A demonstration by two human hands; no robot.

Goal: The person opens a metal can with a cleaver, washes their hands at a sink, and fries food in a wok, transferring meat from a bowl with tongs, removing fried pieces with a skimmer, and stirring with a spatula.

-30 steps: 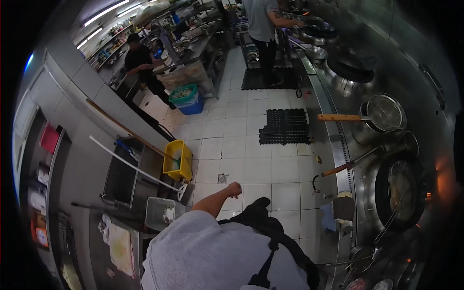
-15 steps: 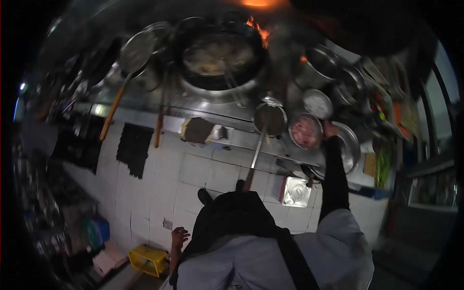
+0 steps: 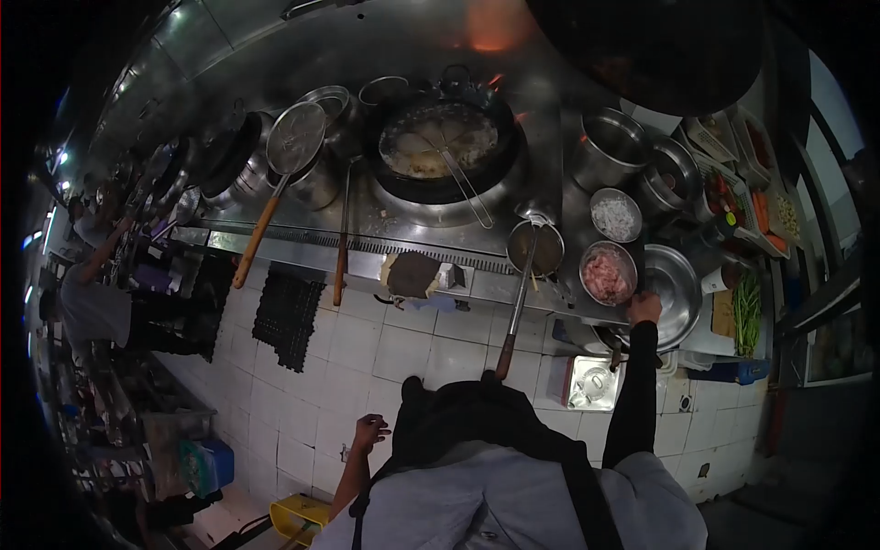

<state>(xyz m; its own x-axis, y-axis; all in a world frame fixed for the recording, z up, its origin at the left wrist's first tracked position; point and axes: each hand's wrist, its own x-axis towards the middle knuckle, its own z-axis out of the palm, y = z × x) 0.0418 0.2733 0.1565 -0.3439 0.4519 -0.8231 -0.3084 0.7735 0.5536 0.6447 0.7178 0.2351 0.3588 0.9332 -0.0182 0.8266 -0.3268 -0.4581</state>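
Right hand sits at the meat bowl's half-past-four edge — fingertips hidden, grip unclear; left hand, loosely open, hangs near the apron.

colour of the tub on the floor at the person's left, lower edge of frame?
Yellow tub; head view, partly cut off.

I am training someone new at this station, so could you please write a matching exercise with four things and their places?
Things
1. Round steel bowl of pink meat
2. Round black wok
3. Long green vegetables
4. Yellow plastic bin

Places
A. Beside a brown board
B. Lower left of the view
C. Next to the right hand
D. With a wire utensil in it

Pairs: 1-C; 2-D; 3-A; 4-B
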